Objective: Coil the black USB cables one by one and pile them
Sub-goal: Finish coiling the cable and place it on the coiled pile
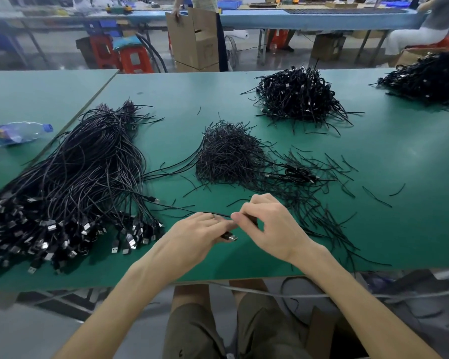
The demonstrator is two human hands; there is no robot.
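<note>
Both hands, L (pixel 202 234) & R (pixel 267 226), have fingers pinched on one black USB cable (pixel 230 237) just above green bench (pixel 244 260) front edge, uncoiled cable bundle (pixel 70 182) to the left.

No legible text anywhere.

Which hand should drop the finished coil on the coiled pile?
Probably right. The right hand is nearer the far pile of coiled black cables, which lies up and to its side. The left hand pinches the black USB cable's plug end, beside the loose uncoiled cable bundle.
</note>
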